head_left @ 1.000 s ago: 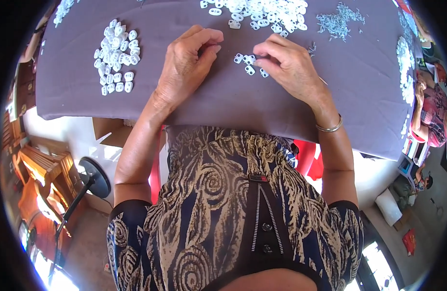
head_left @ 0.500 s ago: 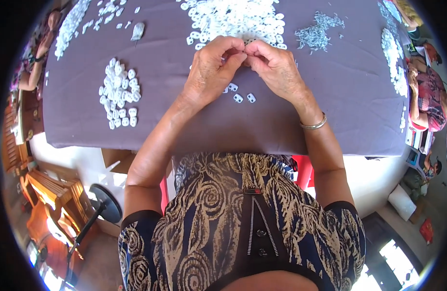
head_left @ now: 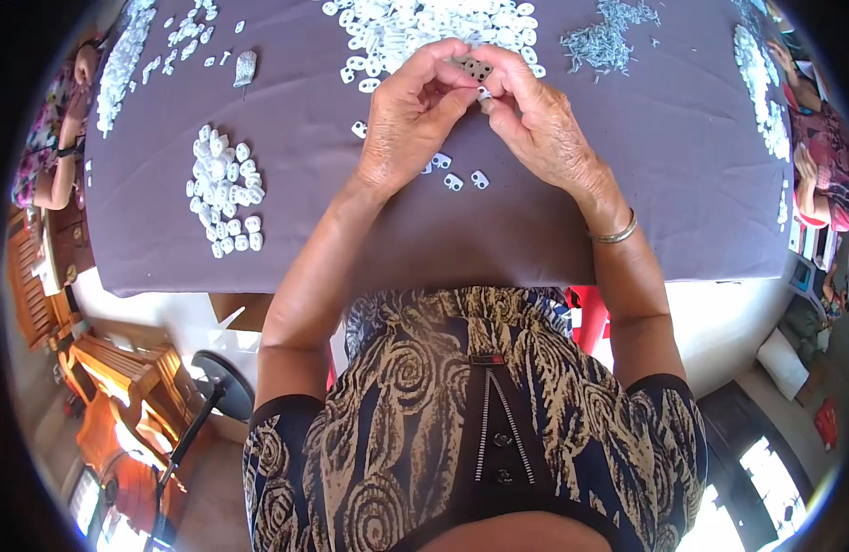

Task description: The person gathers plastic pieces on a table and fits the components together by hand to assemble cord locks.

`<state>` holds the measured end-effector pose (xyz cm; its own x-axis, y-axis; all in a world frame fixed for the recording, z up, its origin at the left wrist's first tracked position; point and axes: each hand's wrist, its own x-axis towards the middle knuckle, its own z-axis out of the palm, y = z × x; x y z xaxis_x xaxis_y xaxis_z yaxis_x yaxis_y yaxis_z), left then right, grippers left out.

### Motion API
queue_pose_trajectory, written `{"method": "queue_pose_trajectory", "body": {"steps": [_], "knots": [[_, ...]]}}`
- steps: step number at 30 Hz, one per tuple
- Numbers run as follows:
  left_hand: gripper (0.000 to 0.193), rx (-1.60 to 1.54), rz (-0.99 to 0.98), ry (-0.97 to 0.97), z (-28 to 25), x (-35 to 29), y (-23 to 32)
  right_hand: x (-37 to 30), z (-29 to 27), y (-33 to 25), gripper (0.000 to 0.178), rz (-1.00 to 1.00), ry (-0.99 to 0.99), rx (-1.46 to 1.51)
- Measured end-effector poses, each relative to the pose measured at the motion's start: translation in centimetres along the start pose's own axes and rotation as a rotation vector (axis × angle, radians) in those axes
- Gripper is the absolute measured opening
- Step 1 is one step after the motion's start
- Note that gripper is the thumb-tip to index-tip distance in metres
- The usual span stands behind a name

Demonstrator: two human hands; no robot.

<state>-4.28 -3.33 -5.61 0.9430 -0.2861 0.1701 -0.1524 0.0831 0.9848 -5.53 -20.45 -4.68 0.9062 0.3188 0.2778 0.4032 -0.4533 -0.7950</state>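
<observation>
Above the brown cloth, my left hand (head_left: 408, 124) and my right hand (head_left: 546, 124) meet fingertip to fingertip. Between them is a small white plastic piece with a dark hole (head_left: 484, 93), pinched by my left thumb and fingers. My right fingertips curl round its other side; they partly hide it. Just below my hands lie a few loose white pieces (head_left: 454, 182) with holes. Another white piece (head_left: 360, 129) rests beside my left hand. Past my fingers spreads a large heap of white oval pieces (head_left: 415, 28).
At left is a smaller pile of white pieces (head_left: 224, 179), with a bundle of thin pins (head_left: 246, 69) beyond it. Small grey metal screws or pins (head_left: 604, 41) lie at the far right of the brown tablecloth (head_left: 682, 184). Other people sit at both sides; a person's hand (head_left: 86, 69) shows at left.
My fingertips have parted slightly and tilted, so the white piece between them now shows. Both hands sit a little farther up over the heap, and the view has shifted slightly.
</observation>
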Motion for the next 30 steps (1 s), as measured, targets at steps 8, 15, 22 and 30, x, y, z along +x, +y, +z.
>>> {"method": "queue_pose_trajectory", "body": {"steps": [8, 15, 22, 30], "knots": [[0.035, -0.042, -0.064, 0.048, -0.1, 0.0, 0.5, -0.1, -0.2, 0.5, 0.041, 0.097, -0.030, 0.199], [0.034, -0.519, -0.326, -0.016, -1.3, 0.1, 0.7, 0.0, -0.5, 0.7, 0.025, 0.105, -0.066, 0.477], [0.033, -0.639, -0.454, -0.157, -1.2, 0.1, 1.0, -0.1, -0.2, 0.8, 0.020, 0.106, -0.021, 0.657], [0.024, -0.489, -0.297, -0.044, -0.3, -0.1, 0.6, -0.1, -0.1, 0.9, 0.011, 0.034, 0.122, 0.427]]}}
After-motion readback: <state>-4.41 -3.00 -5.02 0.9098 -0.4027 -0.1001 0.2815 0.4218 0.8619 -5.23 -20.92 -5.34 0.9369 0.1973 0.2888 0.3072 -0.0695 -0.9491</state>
